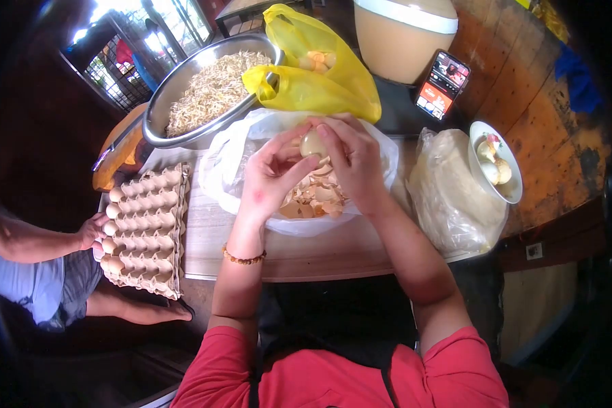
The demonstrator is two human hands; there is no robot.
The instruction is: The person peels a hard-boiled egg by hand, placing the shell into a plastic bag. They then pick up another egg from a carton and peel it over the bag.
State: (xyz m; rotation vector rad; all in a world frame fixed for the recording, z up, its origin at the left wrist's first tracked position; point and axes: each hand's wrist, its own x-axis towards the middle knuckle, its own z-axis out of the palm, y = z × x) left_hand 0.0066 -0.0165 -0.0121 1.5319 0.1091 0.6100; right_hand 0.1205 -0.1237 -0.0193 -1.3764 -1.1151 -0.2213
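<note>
Both my hands hold one egg [311, 145] above an open white plastic bag [219, 178]. The egg looks smooth and darkish, with its shell at least partly off. My left hand [273, 166] has its fingers and thumb curled round the egg's left side. From the other side, my right hand [352, 153] presses its fingertips against the egg's top and right. Below them, broken brown eggshells [316, 197] lie heaped in the bag.
A co-worker's hand [92, 231] touches an egg tray [149, 228] with several eggs along its left edge. Around the table stand a metal basin [214, 95] of bean sprouts, a yellow bag [347, 88] holding eggs, a phone [443, 85], a plastic-wrapped bundle [452, 197] and a bowl [513, 190] with peeled eggs.
</note>
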